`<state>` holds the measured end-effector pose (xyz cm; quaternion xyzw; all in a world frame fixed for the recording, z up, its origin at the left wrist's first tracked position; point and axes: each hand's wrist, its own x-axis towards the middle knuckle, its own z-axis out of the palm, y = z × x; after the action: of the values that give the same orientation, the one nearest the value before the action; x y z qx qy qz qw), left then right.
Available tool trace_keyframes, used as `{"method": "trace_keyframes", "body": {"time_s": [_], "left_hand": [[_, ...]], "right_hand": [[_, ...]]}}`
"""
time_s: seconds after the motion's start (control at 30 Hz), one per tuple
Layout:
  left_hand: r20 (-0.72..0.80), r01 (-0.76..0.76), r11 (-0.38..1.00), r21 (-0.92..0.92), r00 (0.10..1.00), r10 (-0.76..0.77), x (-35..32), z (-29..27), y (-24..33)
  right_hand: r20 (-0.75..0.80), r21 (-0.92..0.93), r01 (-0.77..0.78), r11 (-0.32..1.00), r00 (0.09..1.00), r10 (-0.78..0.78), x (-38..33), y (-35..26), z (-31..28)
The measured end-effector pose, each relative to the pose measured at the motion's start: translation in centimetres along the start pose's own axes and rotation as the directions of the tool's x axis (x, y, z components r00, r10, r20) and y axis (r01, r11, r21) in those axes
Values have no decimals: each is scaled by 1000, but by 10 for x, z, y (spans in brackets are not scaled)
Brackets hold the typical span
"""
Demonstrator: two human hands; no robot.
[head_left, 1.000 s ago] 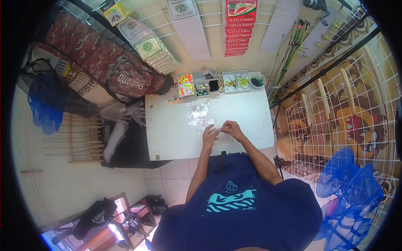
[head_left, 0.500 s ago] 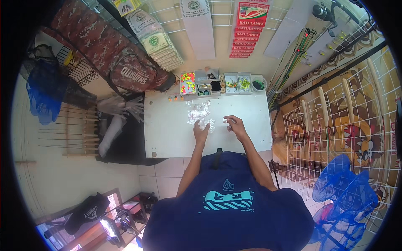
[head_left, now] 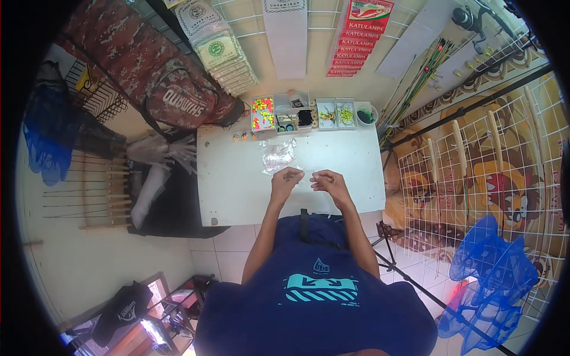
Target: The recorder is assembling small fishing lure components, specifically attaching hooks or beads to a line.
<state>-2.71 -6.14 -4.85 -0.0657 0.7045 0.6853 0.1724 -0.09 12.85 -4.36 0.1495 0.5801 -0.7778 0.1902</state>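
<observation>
Left grip (head_left: 285, 181): thumb and fingertips are drawn close together above the desk (head_left: 350, 157); whether anything is pinched cannot be told.
Right grip (head_left: 332, 185): fingers are curled and turned toward the left grip, with a gap between the two; a tiny pale glint is seen at the fingertips, too small to be identified, so whether it is held cannot be told.
Clear plastic packets (head_left: 279, 155): spread in a loose, shiny heap on the white desk, just beyond the left grip.
Trays at the back edge: pink and yellow pieces are held in a white tray (head_left: 262, 130); yellow-green pieces are held in twin compartments (head_left: 337, 129) farther right.
Red packets (head_left: 356, 44): hung in an overlapping strip on the wall; bold white capitals are repeated down them, and a fish is pictured on the top one.
Pale packets (head_left: 217, 52): stacked in a row; a round green emblem and printed lettering are carried.
Camouflage bag (head_left: 184, 98): large light lettering is shown on its pocket.
Navy shirt (head_left: 320, 326): printed with a teal striped graphic.
Black cap (head_left: 123, 308): marked with white print.
</observation>
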Motion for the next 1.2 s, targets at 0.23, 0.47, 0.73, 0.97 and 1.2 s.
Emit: {"method": "trace_keyframes", "body": {"time_s": [0.23, 0.47, 0.73, 0.97, 1.2], "left_hand": [[24, -9, 1000, -22, 1000, 10, -3, -7, -4], [-98, -122, 976, 180, 985, 141, -6, 1, 14], [-23, -128, 981, 144, 991, 133, -10, 17, 14], [35, 15, 996, -86, 999, -12, -8, 16, 12], [115, 38, 995, -91, 993, -27, -8, 9, 8]], "right_hand": [[-19, -125, 60, 990, 998, -63, -9, -2, 4], [-120, -153, 91, 984, 987, -110, -4, 2, 9], [-257, -488, 72, 870, 941, -222, -5, -13, 23], [-165, -612, 223, 759, 902, -399, -15, -21, 31], [-144, -572, 266, 776, 899, -414, -16, -17, 35]]}}
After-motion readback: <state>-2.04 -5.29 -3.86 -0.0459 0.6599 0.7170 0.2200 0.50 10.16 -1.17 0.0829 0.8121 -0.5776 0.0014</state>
